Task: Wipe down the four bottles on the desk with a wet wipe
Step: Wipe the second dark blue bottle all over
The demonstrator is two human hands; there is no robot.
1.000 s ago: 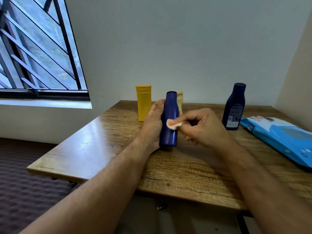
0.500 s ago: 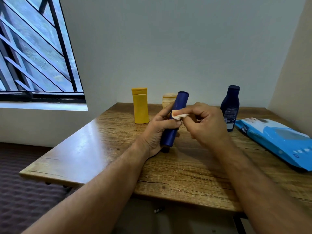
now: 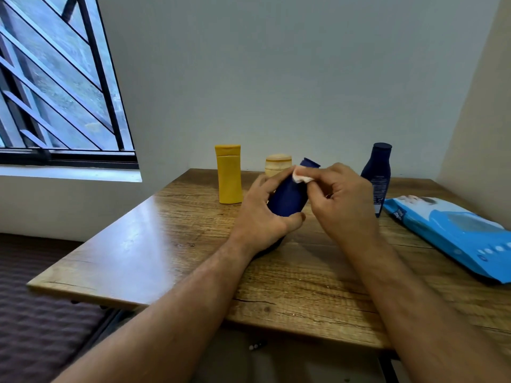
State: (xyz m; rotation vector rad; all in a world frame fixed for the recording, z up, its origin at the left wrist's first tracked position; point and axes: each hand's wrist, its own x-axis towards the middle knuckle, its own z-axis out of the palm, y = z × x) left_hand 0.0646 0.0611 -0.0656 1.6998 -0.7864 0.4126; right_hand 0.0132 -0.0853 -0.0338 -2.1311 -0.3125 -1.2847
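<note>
From the head camera, looking down at a wooden desk; left hand curled round a blue bottle, holding it near the bottom; right hand pinching a small white wipe between thumb and fingertips, pressed on the bottle just under its cap; bottle now tipped far over, top pointing away and to the right, bottom hidden behind the left hand, so cannot tell if it touches the desk; a second ago standing straight up with the wipe on its middle; half a second ago leaning only a little; wipe moved up to the neck since then; probably means the sides are done and the top is getting its turn; three more standing at the back: yellow bottle, short tan bottle right behind the hands, dark bottle on the right; none of them touched; blue pack of wipes lying flat at the right edge; likely first of four, so a long way to go.
</note>
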